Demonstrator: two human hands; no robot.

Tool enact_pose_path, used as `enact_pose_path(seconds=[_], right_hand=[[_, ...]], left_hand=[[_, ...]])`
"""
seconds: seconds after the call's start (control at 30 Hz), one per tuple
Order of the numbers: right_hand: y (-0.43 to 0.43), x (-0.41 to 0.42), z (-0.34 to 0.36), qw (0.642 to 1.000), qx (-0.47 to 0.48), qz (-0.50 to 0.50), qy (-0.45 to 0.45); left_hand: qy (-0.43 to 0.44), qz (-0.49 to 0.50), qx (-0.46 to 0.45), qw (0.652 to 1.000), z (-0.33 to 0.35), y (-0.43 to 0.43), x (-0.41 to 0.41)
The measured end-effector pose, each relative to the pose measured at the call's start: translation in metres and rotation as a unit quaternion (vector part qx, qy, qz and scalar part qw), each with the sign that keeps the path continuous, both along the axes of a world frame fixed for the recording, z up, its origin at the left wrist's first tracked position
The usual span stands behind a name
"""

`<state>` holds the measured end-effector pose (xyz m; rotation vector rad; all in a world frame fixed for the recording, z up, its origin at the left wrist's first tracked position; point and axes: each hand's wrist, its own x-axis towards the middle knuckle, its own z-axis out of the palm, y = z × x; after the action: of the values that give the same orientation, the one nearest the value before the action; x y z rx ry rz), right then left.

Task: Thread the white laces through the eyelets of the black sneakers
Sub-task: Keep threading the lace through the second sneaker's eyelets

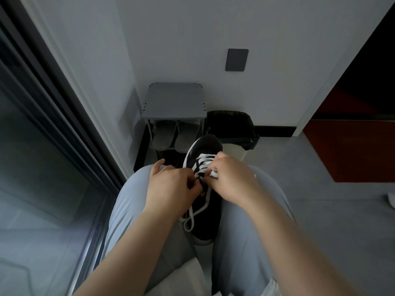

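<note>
Two bare arms reached out over the legs (132, 199) in light blue trousers. One black sneaker (206, 212) lay between the knees, toe pointing away, so it sat snug and both hands could work on it. The white lace (204, 161) already crossed the eyelets near the toe. The left hand (171, 184) had its fingers curled and looked to pinch the sneaker's edge by an eyelet, I think to keep the hole steady. The right hand (233, 180) pinched a bit of the white lace just beside it, ready to poke it in. One loose lace end hung down in a loop toward the heel. The top eyelets still looked bare, so the job seemed about half done. Further off stood a grey shoe rack (174, 101) with slippers (168, 135) under it, and a bin (230, 124) beside it.
</note>
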<state>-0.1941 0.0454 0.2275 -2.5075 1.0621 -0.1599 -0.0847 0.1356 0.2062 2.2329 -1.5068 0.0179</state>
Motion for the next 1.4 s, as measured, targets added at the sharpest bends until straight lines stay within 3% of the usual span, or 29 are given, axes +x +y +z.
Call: enact_pose_path(seconds=[0.23,0.4,0.53,0.63,0.7,0.77,0.83,0.9,1.0,1.13,1.2,1.33,1.4], right_hand=[[0.002,-0.013,0.0,0.999,0.023,0.002,-0.03],[-0.012,-0.021,0.005,0.982,0.036,-0.074,-0.168],[-0.027,-0.04,0.009,0.965,0.092,-0.092,-0.228],[-0.029,-0.051,0.013,0.966,0.03,-0.117,-0.227],[-0.029,-0.058,0.02,0.961,-0.014,-0.152,-0.233],[-0.029,-0.066,0.024,0.954,-0.02,-0.173,-0.244],[-0.028,-0.07,0.029,0.956,-0.035,-0.168,-0.236],[-0.029,-0.074,0.033,0.959,-0.035,-0.164,-0.228],[-0.032,-0.083,0.038,0.951,-0.027,-0.187,-0.244],[-0.032,-0.087,0.04,0.951,-0.017,-0.184,-0.246],[-0.031,-0.085,0.038,0.96,-0.003,-0.164,-0.225],[-0.029,-0.086,0.039,0.958,-0.013,-0.147,-0.246],[-0.03,-0.087,0.038,0.956,-0.017,-0.155,-0.249]], left_hand=[[0.017,-0.002,-0.008,1.0,0.0,0.005,0.004],[-0.001,-0.051,-0.031,0.998,0.005,0.006,-0.002],[-0.078,-0.112,0.034,0.99,-0.005,0.019,-0.014],[-0.082,-0.112,0.027,0.99,-0.009,0.019,-0.007],[-0.015,-0.136,-0.01,0.991,-0.002,0.019,-0.004],[0.128,-0.118,-0.038,0.984,0.014,0.021,-0.001],[0.304,-0.08,-0.023,0.949,0.033,0.023,0.008],[0.383,-0.028,-0.068,0.921,0.045,0.025,0.03],[0.396,0.041,-0.073,0.914,0.053,0.027,0.072],[0.256,0.067,0.013,0.964,0.049,0.03,0.097],[0.255,0.104,-0.078,0.958,0.052,0.028,0.096],[0.377,0.114,-0.255,0.883,0.072,0.019,0.083],[0.3,0.115,-0.278,0.905,0.082,0.015,0.077]])
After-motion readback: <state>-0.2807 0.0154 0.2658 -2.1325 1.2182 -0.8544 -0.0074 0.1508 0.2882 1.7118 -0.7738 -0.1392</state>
